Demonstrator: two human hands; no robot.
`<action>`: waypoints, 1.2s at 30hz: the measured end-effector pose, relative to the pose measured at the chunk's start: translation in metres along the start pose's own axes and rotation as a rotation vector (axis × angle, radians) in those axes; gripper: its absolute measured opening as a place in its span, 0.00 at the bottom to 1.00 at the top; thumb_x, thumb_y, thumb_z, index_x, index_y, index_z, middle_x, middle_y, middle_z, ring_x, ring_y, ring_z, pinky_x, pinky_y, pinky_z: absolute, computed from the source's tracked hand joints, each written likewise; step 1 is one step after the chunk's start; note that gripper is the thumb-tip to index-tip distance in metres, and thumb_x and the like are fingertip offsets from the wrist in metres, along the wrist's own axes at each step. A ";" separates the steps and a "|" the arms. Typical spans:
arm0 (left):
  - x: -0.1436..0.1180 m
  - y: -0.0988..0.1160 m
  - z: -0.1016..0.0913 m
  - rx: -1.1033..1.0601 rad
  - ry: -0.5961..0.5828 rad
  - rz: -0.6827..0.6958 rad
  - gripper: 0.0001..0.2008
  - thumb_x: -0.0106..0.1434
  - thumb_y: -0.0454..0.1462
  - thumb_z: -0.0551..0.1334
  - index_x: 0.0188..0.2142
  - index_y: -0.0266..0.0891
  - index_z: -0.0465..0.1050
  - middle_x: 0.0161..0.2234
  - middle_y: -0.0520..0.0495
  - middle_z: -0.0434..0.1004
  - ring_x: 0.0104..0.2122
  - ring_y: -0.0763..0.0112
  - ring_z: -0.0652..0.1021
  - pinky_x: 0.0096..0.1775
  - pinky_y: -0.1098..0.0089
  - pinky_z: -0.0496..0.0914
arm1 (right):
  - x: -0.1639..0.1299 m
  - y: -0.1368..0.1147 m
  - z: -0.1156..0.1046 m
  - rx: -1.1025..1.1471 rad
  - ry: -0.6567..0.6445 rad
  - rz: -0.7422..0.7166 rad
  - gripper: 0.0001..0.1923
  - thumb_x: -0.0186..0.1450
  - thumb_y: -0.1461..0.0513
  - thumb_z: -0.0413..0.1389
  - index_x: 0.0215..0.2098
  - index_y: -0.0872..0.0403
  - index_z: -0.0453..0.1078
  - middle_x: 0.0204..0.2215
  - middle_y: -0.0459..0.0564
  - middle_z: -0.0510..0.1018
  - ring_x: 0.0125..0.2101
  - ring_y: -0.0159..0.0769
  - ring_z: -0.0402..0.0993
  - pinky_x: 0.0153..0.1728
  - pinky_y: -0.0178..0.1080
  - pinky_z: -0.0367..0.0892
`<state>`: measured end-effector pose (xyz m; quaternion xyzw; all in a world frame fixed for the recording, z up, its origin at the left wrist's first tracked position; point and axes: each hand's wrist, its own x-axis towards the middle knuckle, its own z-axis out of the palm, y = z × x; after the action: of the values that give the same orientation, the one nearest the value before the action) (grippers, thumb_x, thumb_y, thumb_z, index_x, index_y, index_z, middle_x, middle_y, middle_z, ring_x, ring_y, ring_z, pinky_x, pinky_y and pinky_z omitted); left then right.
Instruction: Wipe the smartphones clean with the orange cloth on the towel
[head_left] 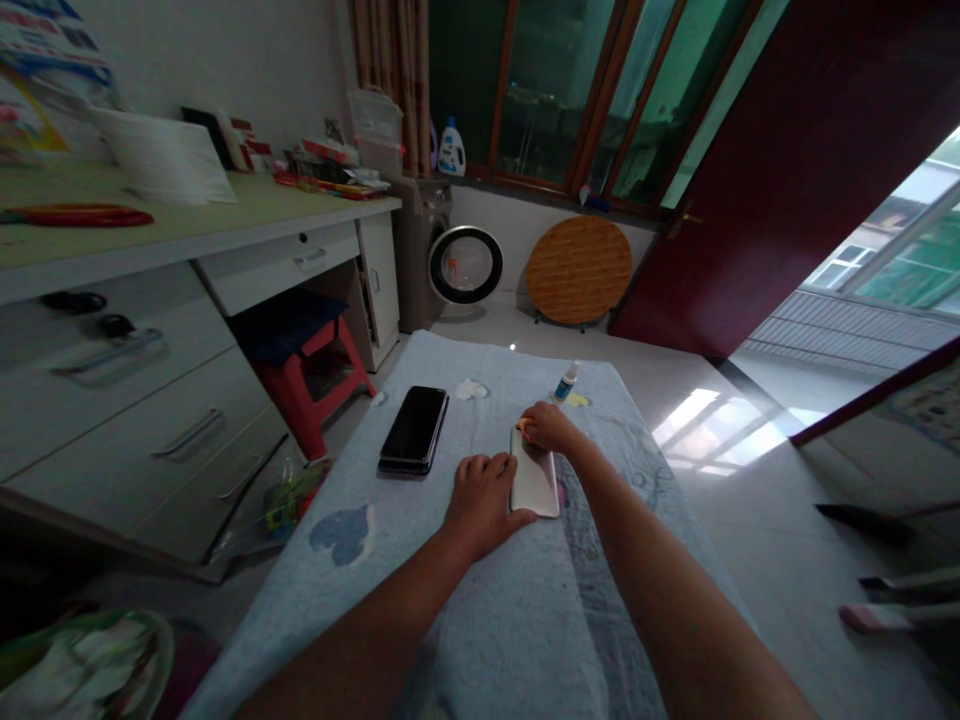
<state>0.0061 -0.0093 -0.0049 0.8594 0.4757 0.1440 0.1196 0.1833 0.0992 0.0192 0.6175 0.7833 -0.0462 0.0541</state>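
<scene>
Left hand (484, 500) flat, fingers spread, pressing near-left edge of white case (534, 482) on blue cloth (480, 610); right hand (546, 428) closed on small orange thing (525, 428) at case's far end; black phone (414, 429) lies left of case, apart; small bottle (566, 381) far of right hand, label unreadable; detergent jug (451, 148) on far sill, writing unreadable.

**Pale blues and a lone red stool**

Light blue cloth (480, 600), printed with a darker blue heart, under a glossy black phone (414, 428) and, right of that phone, a cream-white case (534, 485). Beyond the case, a blue-capped small bottle (566, 381). Left of the cloth, a red stool (315, 375).
</scene>
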 end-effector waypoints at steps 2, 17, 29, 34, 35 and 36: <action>0.000 0.000 0.001 -0.001 -0.002 -0.007 0.34 0.57 0.55 0.62 0.59 0.45 0.61 0.57 0.43 0.65 0.52 0.51 0.66 0.55 0.53 0.56 | 0.002 -0.003 0.000 0.005 -0.002 -0.024 0.17 0.68 0.62 0.48 0.48 0.54 0.75 0.44 0.56 0.77 0.41 0.37 0.72 0.42 0.34 0.60; -0.004 0.006 0.000 0.019 0.071 -0.036 0.31 0.57 0.56 0.63 0.55 0.45 0.65 0.50 0.43 0.69 0.49 0.54 0.67 0.54 0.54 0.56 | -0.039 -0.025 0.009 -0.010 0.094 -0.238 0.11 0.67 0.58 0.53 0.44 0.46 0.76 0.43 0.52 0.72 0.42 0.40 0.63 0.44 0.38 0.57; -0.009 0.011 -0.011 0.040 0.065 0.080 0.21 0.59 0.48 0.62 0.48 0.42 0.72 0.45 0.42 0.72 0.47 0.54 0.67 0.54 0.53 0.58 | -0.016 -0.022 0.001 -0.030 0.108 -0.133 0.13 0.69 0.61 0.50 0.43 0.53 0.76 0.40 0.55 0.74 0.40 0.39 0.67 0.44 0.37 0.58; -0.008 0.013 -0.012 0.013 0.046 0.083 0.20 0.60 0.46 0.62 0.50 0.42 0.71 0.52 0.43 0.70 0.49 0.54 0.67 0.54 0.54 0.57 | -0.008 -0.019 -0.001 0.014 0.132 -0.083 0.15 0.68 0.63 0.49 0.50 0.52 0.72 0.42 0.54 0.74 0.40 0.38 0.68 0.43 0.36 0.58; -0.008 0.013 -0.012 0.006 0.042 0.089 0.19 0.60 0.46 0.62 0.49 0.42 0.71 0.51 0.43 0.71 0.48 0.54 0.67 0.55 0.54 0.57 | -0.010 -0.019 0.000 0.019 0.124 -0.091 0.15 0.68 0.63 0.49 0.48 0.51 0.73 0.42 0.54 0.74 0.40 0.38 0.68 0.43 0.35 0.58; -0.007 0.013 -0.012 0.000 0.042 0.096 0.19 0.60 0.46 0.63 0.48 0.42 0.71 0.49 0.44 0.73 0.48 0.55 0.67 0.55 0.53 0.57 | -0.012 -0.020 0.001 0.020 0.108 -0.105 0.14 0.68 0.63 0.49 0.47 0.51 0.74 0.42 0.54 0.74 0.41 0.38 0.68 0.43 0.35 0.58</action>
<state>0.0083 -0.0215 0.0092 0.8782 0.4362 0.1674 0.1024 0.1670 0.0826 0.0197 0.5779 0.8158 -0.0237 0.0031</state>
